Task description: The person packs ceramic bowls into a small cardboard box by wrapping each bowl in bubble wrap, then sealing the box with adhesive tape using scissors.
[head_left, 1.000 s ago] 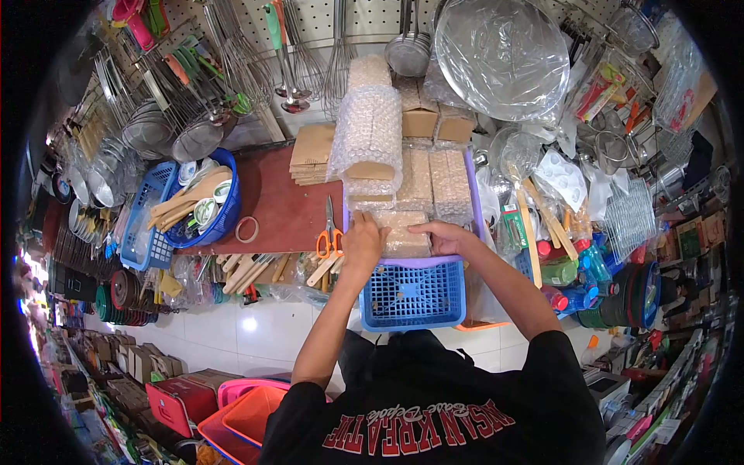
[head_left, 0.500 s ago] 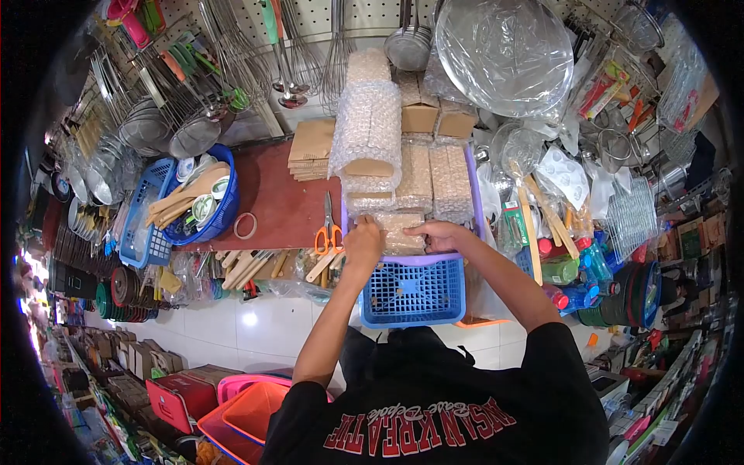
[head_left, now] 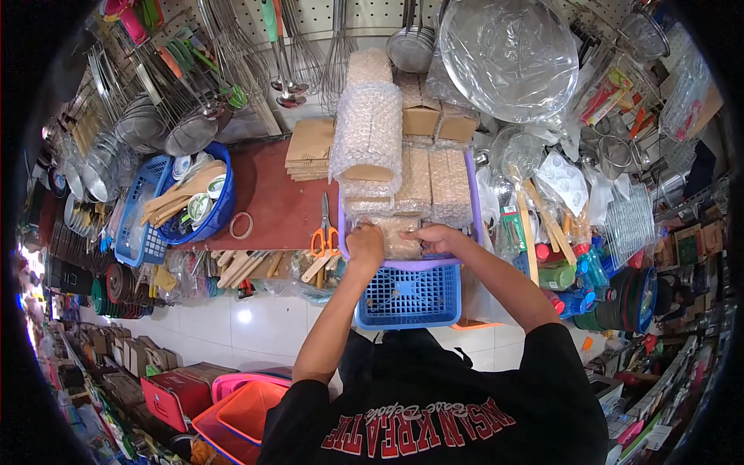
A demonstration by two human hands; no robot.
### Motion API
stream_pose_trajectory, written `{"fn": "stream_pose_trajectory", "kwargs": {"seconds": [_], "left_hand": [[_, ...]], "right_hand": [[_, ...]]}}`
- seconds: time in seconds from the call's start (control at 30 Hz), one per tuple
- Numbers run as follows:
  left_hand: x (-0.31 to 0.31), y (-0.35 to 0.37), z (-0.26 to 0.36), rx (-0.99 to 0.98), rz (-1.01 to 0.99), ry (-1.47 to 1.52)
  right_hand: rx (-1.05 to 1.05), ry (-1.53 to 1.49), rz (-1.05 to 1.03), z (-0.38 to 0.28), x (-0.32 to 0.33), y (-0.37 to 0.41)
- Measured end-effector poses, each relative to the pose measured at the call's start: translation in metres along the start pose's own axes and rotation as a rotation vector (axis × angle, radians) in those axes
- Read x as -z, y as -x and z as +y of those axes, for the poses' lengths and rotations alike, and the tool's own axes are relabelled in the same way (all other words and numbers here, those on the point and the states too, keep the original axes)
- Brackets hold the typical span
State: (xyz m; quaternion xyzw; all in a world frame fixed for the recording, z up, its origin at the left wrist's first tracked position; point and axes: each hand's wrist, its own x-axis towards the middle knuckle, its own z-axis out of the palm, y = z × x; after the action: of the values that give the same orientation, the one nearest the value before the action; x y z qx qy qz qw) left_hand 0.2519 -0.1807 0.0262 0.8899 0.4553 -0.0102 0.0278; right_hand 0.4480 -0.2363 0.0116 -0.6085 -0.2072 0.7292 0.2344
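Nearest the camera is the person's black shirt (head_left: 434, 403) with red lettering, and both forearms reach forward from it over a blue lattice basket (head_left: 409, 296) with a purple rim, which stands at the near edge of the counter. The left hand (head_left: 364, 246) is curled around the left end of a bubble-wrapped package (head_left: 395, 235), with the fingers bent over its top edge. The right hand (head_left: 438, 237) lies on the package's right end, with the fingers closed over it, so both hands grasp the same package. It sits just inside the near end of the basket, against the purple rim and touching the next row of wrapped packages (head_left: 422, 182) that fills the basket behind it. Just left of the left hand, orange-handled scissors (head_left: 324, 232) lie on the red-brown counter (head_left: 279, 198), their blades pointing away from the person. A roll of clear tape (head_left: 242, 225) lies flat farther left. Wooden spatulas in plastic bags (head_left: 248, 267) hang below the counter edge. Farther back on the counter is a stack of flat cardboard sheets (head_left: 311, 151). Beside it, a tall bundle of bubble wrap (head_left: 368, 128) rests on top of the packages in the basket. At the left end stands a round blue basket (head_left: 213, 203) holding wooden spoons, with a rectangular blue basket (head_left: 138, 221) just beside it. On the pegboard wall at the back hang wire whisks (head_left: 337, 46) and ladles (head_left: 411, 48), and to their right is a large bowl wrapped in clear plastic (head_left: 508, 54).
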Motion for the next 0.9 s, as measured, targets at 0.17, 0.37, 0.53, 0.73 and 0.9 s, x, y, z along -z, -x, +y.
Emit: {"fn": "stream_pose_trajectory", "kwargs": {"seconds": [0.17, 0.37, 0.53, 0.73, 0.9], "left_hand": [[0.007, -0.001, 0.001, 0.0, -0.078, -0.011], [0.026, 0.012, 0.007, 0.026, 0.125, -0.031], [0.02, 0.01, 0.003, 0.083, -0.081, 0.173], [0.022, 0.01, -0.004, -0.014, -0.116, 0.131], [0.014, 0.001, -0.016, -0.041, -0.166, 0.206]], "right_hand": [[0.036, -0.015, 0.037, 0.006, 0.0, -0.013], [0.023, 0.18, 0.174, -0.003, -0.012, 0.011], [0.02, 0.38, 0.198, -0.008, -0.013, 0.011], [0.083, 0.555, 0.222, -0.006, -0.017, 0.011], [0.131, 0.587, 0.223, 0.008, -0.009, -0.012]]}}
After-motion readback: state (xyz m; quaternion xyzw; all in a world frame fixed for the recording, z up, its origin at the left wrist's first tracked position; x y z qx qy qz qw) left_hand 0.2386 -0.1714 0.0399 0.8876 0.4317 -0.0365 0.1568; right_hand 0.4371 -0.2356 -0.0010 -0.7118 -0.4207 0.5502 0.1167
